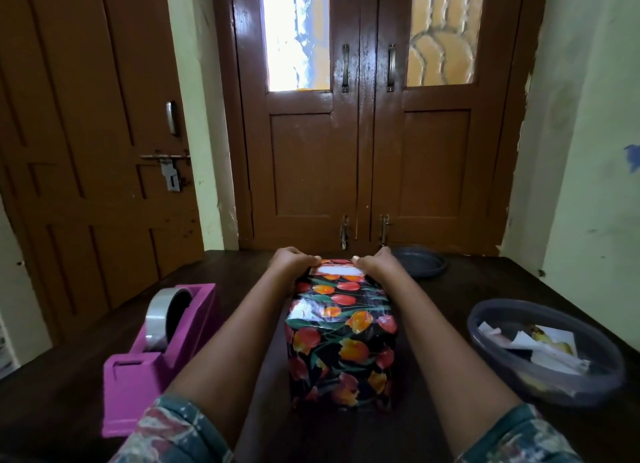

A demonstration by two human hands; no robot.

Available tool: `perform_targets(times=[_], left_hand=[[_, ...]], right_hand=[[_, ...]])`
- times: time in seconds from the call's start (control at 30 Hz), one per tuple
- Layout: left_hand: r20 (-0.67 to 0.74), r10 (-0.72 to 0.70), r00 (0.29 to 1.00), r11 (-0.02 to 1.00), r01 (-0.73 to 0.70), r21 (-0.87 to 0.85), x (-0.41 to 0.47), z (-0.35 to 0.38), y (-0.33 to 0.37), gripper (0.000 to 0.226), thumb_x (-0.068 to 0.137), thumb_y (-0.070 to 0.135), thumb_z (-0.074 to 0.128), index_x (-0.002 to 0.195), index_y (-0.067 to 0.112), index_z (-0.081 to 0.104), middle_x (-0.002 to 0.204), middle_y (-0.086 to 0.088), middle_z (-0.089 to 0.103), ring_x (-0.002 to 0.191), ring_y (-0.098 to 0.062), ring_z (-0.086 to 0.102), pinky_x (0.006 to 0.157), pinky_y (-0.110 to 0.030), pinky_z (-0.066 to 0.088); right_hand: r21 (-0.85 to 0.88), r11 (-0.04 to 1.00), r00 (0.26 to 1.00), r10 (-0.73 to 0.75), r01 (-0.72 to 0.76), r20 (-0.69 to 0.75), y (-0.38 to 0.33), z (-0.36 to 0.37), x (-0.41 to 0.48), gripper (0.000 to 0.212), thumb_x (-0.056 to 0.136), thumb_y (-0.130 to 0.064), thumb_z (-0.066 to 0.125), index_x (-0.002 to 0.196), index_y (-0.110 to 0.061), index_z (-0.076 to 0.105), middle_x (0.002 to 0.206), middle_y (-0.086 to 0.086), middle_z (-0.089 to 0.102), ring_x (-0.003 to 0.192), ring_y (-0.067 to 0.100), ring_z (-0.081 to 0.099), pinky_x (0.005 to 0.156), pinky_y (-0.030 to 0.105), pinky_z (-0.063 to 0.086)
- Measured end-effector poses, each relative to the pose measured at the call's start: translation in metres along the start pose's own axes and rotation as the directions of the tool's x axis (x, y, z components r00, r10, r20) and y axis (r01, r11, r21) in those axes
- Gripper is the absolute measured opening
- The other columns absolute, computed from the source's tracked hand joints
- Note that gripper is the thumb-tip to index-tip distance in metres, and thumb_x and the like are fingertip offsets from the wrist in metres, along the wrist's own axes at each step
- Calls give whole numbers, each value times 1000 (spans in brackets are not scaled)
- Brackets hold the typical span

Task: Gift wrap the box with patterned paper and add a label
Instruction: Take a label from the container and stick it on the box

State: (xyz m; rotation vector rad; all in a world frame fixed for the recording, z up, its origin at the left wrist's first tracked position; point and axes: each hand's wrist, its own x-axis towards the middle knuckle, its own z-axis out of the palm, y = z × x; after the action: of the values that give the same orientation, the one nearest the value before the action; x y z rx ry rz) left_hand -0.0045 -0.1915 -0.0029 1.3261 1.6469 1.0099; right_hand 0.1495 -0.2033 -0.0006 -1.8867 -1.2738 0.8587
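Box, fully covered in black paper printed with red and orange tulips, stands at the middle of the desk, long side running from the near edge toward the far edge. The paper is glossy, with a taped fold visible on the top near its left side.

Label: a white rectangle with a red-orange border, lying flat on the top face at the far end of the box (no writing can be made out on it).

Left grip: fingers curled over the far left top corner of the box, thumb tip at the left end of the label. Right grip: the same on the far right top corner, thumb tip at the right end of the label. Both forearms run along the box's sides, and patterned sleeves show at the bottom of the view.

Tape dispenser, magenta, sits left of the box near the left edge of the desk and carries a clear tape roll.

Bowl, dark and shallow, sits right of the box toward the right edge and holds paper scraps.

Dark round dish lies at the far edge, just beyond the right grip.

Brown double doors with glass panes stand behind the desk.
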Motion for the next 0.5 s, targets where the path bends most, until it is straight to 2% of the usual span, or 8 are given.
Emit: perform_targets(times=[0.13, 0.2, 0.23, 0.3, 0.37, 0.4, 0.47, 0.5], left_hand=[[-52, 31, 998, 1000, -31, -2, 2, -1, -3, 16, 81, 26, 70, 86, 15, 60, 96, -7, 62, 91, -20, 61, 83, -33, 52], [-67, 42, 997, 999, -41, 28, 1, -1, -3, 21, 82, 28, 69, 95, 13, 63, 96, -6, 63, 90, -19, 61, 83, -34, 52], [-74, 44, 996, 998, -41, 51, 1, -1, -2, 24, 83, 28, 69, 100, 12, 63, 97, -5, 63, 90, -19, 60, 82, -33, 52], [-100, 68, 993, 992, -56, 117, -3, -1, -1, 26, 86, 29, 65, 105, 11, 63, 97, -5, 63, 88, -17, 60, 80, -32, 52], [-100, 98, 990, 976, -76, 203, -10, -2, 3, 26, 91, 27, 57, 109, 8, 63, 89, -3, 61, 80, -14, 59, 74, -30, 50], [-69, 91, 993, 977, -76, 199, -15, -5, 4, 30, 94, 27, 52, 112, 6, 62, 85, -3, 59, 77, -14, 57, 72, -29, 49], [62, 50, 997, 988, -59, 146, -23, -16, 6, 43, 96, 37, 46, 119, 2, 57, 90, -8, 58, 81, -18, 57, 74, -31, 47], [129, 42, 991, 987, -61, 147, -26, -21, 6, 51, 94, 44, 46, 121, 3, 54, 96, -10, 58, 87, -21, 57, 78, -33, 47]], right_hand=[[42, 999, 999, -32, 33, -40, 3, 0, 1, 47, 90, -29, 54, 130, -9, 41, 131, 13, 47, 109, 26, 52, 66, 29, 41], [22, 998, 996, -61, 62, -65, 5, -1, -1, 37, 91, -24, 51, 124, -7, 46, 118, 8, 54, 83, 17, 53, 50, 26, 33], [9, 997, 995, -69, 70, -78, 6, -2, -2, 33, 93, -22, 49, 121, -6, 47, 110, 6, 55, 70, 14, 49, 46, 25, 29], [17, 996, 992, -85, 87, -98, 5, -5, -9, 26, 95, -19, 44, 117, -6, 49, 90, 3, 53, 63, 11, 45, 47, 24, 32], [71, 994, 993, -83, 89, -81, 6, -6, -13, 26, 99, -22, 37, 113, -3, 49, 80, 3, 48, 77, 17, 52, 61, 26, 40], [144, 988, 998, -54, 59, -39, 8, -8, -17, 32, 100, -28, 34, 113, -2, 48, 81, 4, 48, 84, 20, 54, 63, 28, 41], [300, 954, 996, -9, -18, 90, 10, -17, -27, 42, 99, -44, 31, 115, -8, 46, 86, 6, 51, 83, 20, 54, 63, 29, 43], [304, 952, 989, -23, -22, 146, 11, -21, -29, 51, 95, -51, 35, 121, -8, 46, 95, 8, 53, 88, 20, 53, 72, 31, 46]])
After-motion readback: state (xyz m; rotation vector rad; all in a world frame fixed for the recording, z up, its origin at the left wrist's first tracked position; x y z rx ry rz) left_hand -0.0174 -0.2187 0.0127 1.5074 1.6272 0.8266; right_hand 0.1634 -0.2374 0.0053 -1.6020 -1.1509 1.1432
